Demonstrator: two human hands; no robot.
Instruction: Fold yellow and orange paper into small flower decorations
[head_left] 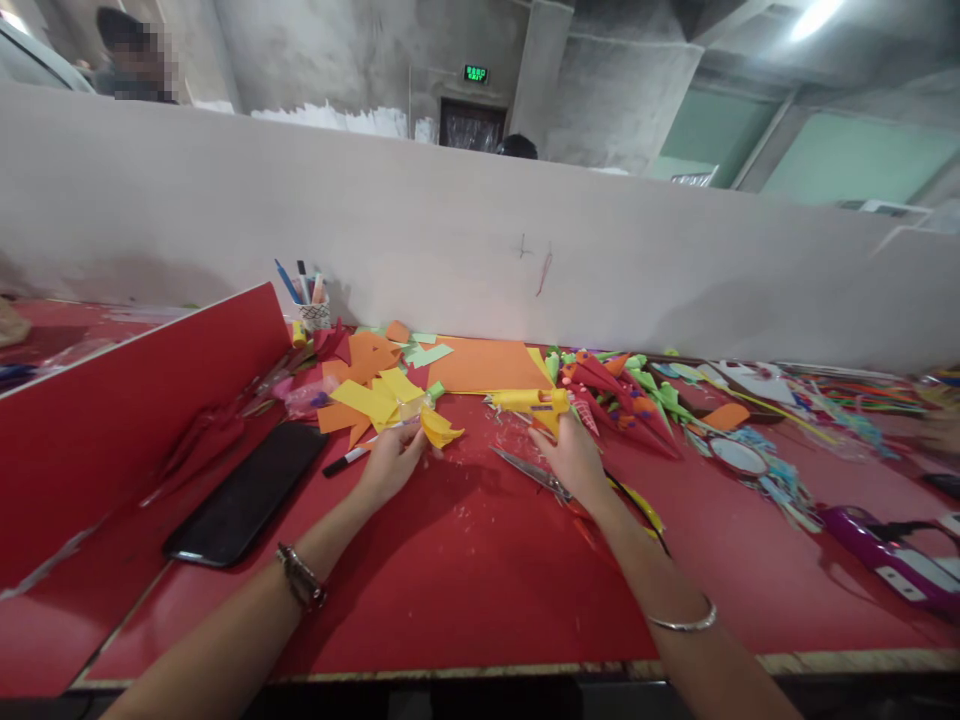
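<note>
My left hand (391, 462) pinches a small curled piece of yellow paper (439, 429) above the red table. To the right, my right hand (574, 462) is wrapped round a yellow hot glue gun (529, 401), whose nozzle points left toward the yellow paper but does not touch it. Scissors (534, 472) lie open-ended just below the glue gun, their handles partly hidden by my right wrist. A marker (349, 459) rests beside my left hand. Yellow paper strips (367, 400) and orange paper pieces (369, 358) are heaped behind that hand.
A black phone (247, 492) lies at the left, near an upright red panel (142, 430). Behind are a pen cup (312, 314), an orange sheet (487, 365) and a pile of red and green paper shapes (615, 390). A purple power strip (885, 555) sits at the right.
</note>
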